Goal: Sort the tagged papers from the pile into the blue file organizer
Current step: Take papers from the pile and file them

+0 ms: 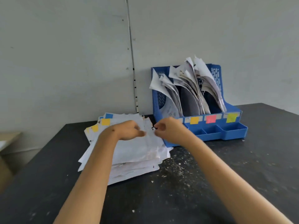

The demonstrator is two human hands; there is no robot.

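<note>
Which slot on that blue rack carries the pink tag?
Find the blue file organizer against the wall on the dark table. Along its front ledge sit colored tags; the pink tag lies between an orange one and a yellow-green one.

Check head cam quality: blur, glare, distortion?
Head view: soft diffuse light, no glare; both hands, left hand and right hand, slightly motion-blurred over the white paper pile; blue plastic file organizer fairly sharp; wide-angle bending visible in the wall seam.
</note>
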